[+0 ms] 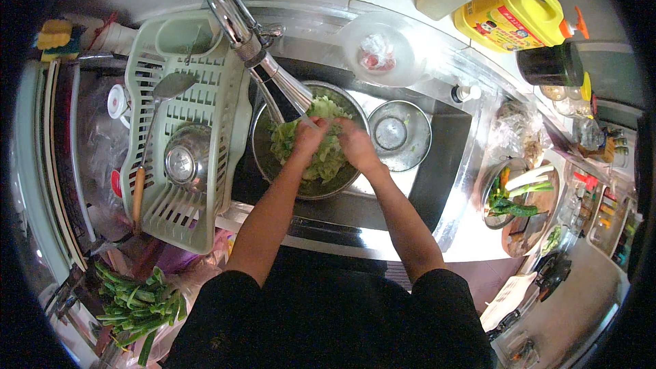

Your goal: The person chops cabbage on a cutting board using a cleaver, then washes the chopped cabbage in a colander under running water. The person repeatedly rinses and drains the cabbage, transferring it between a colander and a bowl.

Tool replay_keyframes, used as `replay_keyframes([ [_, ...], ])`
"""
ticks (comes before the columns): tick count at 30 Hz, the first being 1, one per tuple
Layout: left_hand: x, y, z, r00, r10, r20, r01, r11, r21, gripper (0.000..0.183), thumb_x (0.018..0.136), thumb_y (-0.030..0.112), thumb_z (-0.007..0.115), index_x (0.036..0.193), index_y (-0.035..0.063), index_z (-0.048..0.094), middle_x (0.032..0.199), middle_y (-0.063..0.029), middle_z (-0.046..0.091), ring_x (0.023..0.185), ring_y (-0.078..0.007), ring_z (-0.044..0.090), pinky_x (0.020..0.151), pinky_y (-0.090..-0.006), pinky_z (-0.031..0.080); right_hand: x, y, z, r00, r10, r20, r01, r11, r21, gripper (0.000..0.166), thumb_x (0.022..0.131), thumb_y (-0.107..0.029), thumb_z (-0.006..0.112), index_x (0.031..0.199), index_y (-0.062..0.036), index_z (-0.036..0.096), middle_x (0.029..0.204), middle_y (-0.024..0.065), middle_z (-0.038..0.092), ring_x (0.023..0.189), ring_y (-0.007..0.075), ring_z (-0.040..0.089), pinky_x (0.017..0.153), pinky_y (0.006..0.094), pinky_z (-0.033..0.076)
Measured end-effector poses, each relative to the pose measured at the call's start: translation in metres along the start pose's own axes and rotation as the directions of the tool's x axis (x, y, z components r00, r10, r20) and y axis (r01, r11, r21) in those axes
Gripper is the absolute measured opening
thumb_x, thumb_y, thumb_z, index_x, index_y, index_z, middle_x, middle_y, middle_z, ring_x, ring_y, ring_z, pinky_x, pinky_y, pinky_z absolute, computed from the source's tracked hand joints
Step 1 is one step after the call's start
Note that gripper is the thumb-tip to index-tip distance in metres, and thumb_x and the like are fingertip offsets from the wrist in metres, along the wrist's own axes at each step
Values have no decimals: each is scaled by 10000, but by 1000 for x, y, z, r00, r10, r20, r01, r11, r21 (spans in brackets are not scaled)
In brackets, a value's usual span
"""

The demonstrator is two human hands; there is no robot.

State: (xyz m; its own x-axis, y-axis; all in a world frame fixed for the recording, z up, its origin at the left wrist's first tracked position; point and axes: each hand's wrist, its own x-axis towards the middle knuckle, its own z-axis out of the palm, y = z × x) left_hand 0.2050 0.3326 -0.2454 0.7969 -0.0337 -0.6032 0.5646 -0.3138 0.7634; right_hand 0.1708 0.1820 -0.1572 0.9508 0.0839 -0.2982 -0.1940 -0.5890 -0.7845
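My left hand is at the spout of the chrome faucet, where a thin stream of water runs. Close beside it, my right hand is blurred. Both are over torn pale green leaves, which lie in a round metal basin in the sink. The fingers are too blurred to show whether they grip a leaf. Right of the basin is a smaller metal bowl with a few green scraps.
A pale green dish rack at left holds a ladle and a metal bowl. Behind the sink is a translucent bowl with something red in plastic. Vegetables at right; green stalks at lower left.
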Motion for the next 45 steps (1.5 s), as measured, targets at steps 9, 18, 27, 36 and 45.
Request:
replay_keyframes([
  [9,-42,-15,-62,993,-67,-95,51,985,-162,183,794,84,603,959,10,630,764,-84,645,676,-199,607,616,-313,469,10,16,36,994,33,102,-32,999,-14,356,817,14,456,1145,-75,564,1141,182,575,1042,314,565,868,356,451],
  [18,-81,-30,-90,932,276,-233,-156,889,430,214,814,154,586,997,50,622,885,-159,642,808,-289,627,723,-367,489,12,-32,-20,999,6,-50,13,932,362,282,802,23,507,1052,-45,619,974,138,648,899,237,616,818,306,462],
  [27,-106,-26,-92,904,424,-52,-343,792,505,249,794,130,600,1023,33,607,1154,-164,531,1095,-324,497,911,-407,423,127,-110,-13,994,-82,72,-11,582,813,237,781,-50,557,1006,-7,618,940,65,633,873,155,573,814,260,441],
  [36,-130,-36,-112,934,268,-237,-86,812,577,389,804,127,603,1168,24,510,1287,-206,404,1213,-349,372,967,-430,371,162,-155,-39,998,-63,9,12,323,946,173,833,-35,529,994,-24,594,915,60,621,777,110,587,652,227,478],
  [45,-93,-33,-121,880,-395,-262,326,906,-272,364,745,108,642,1064,-18,524,1048,-150,563,935,-279,550,796,-418,451,2,-47,-47,907,-23,-421,226,870,438,187,839,-34,516,1002,-25,609,1019,111,633,973,181,582,857,287,439],
])
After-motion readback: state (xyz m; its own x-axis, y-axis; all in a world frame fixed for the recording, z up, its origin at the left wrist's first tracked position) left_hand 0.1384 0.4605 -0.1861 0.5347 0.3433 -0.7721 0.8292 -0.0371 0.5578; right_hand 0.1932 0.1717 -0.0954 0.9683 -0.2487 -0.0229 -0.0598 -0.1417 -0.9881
